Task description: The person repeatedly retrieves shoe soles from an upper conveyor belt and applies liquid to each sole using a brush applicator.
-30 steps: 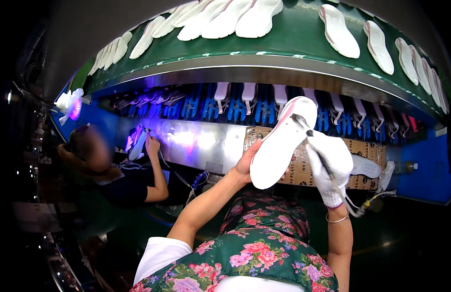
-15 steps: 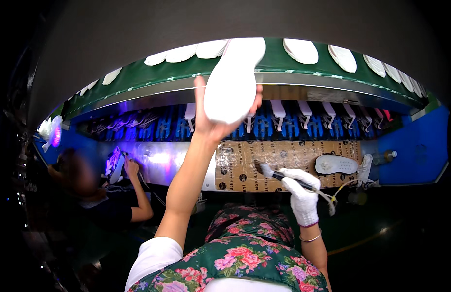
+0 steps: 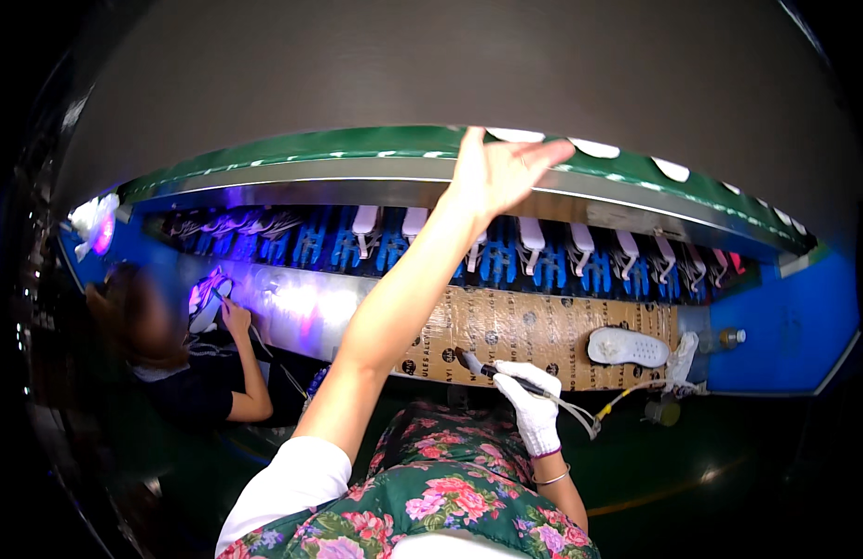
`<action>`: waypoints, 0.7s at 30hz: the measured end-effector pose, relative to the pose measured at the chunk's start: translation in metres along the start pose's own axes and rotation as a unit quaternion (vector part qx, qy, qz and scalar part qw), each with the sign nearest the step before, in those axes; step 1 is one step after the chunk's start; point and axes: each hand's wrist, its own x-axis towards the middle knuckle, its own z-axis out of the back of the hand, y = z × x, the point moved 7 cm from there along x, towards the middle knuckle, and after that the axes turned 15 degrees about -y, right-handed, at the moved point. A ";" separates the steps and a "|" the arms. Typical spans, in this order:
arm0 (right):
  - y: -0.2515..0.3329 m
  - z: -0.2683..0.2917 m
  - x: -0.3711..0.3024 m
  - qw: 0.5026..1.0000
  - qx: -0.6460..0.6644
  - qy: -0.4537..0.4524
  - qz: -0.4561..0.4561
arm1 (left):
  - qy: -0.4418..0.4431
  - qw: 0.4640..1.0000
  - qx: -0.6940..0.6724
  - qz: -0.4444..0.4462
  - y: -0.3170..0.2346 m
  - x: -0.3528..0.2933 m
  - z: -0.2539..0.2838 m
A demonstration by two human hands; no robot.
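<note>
While your left hand (image 3: 496,177) is lying over the front edge of the green shelf (image 3: 310,147), its thumb and fingers are spreading apart. The nearest white sole (image 3: 514,135) is lying on that shelf, showing between your thumb and fingers; you cannot tell whether they are touching it, because the dark panel (image 3: 450,65) is hiding most of it. Other white soles (image 3: 594,148) are protruding from under the panel to the right.

Your right hand (image 3: 532,402), wearing a white knitted glove, is pinching the dark handle of a brush (image 3: 479,367) between thumb and fingers. Its bristles are pointing left, just above the near edge of the cardboard sheet (image 3: 515,326). A pale tube (image 3: 580,410) is running from the handle toward the right.

A perforated sole-shaped piece (image 3: 629,347) is lying on the right part of the cardboard, well apart from the brush. Beside it, a crumpled white cloth (image 3: 681,358) is resting near a bottle (image 3: 731,337). Behind the cardboard, blue racks (image 3: 446,257) are standing in a row. On your left, a co-worker (image 3: 203,391) is holding a shoe (image 3: 207,300) under purple light.
</note>
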 end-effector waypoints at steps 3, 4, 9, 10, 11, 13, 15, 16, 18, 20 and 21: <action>-0.002 -0.004 -0.003 1.000 -0.009 0.016 0.004 | 0.017 0.992 0.122 0.008 -0.019 -0.040 0.013; -0.007 -0.001 -0.003 1.000 -0.010 -0.001 -0.025 | 0.003 0.969 0.231 -0.082 -0.041 -0.051 0.012; -0.017 0.006 -0.005 0.999 -0.025 -0.022 -0.036 | -0.179 0.726 0.314 -0.584 -0.242 -0.105 0.023; -0.020 0.006 -0.006 0.998 -0.017 -0.028 -0.048 | -0.260 0.589 0.408 -0.647 -0.285 -0.122 0.030; -0.025 0.008 -0.007 0.997 -0.011 -0.036 -0.073 | -0.344 0.433 0.508 -0.660 -0.318 -0.133 0.041; -0.026 0.008 -0.009 0.995 -0.020 -0.039 -0.090 | -0.467 0.209 0.630 -0.584 -0.367 -0.152 0.069; -0.029 0.007 -0.011 0.992 -0.031 -0.044 -0.110 | -0.511 0.139 0.685 -0.501 -0.389 -0.157 0.092; -0.031 0.005 -0.012 0.994 -0.036 -0.040 -0.100 | -0.520 0.125 0.699 -0.475 -0.398 -0.159 0.100; -0.031 0.002 -0.012 0.993 -0.053 -0.028 -0.105 | -0.531 0.107 0.712 -0.446 -0.406 -0.165 0.106; -0.028 -0.004 -0.010 0.995 -0.046 -0.025 -0.090 | -0.531 0.097 0.717 -0.441 -0.411 -0.170 0.106; -0.024 -0.008 -0.008 0.996 -0.046 -0.021 -0.068 | -0.531 0.094 0.718 -0.440 -0.413 -0.171 0.105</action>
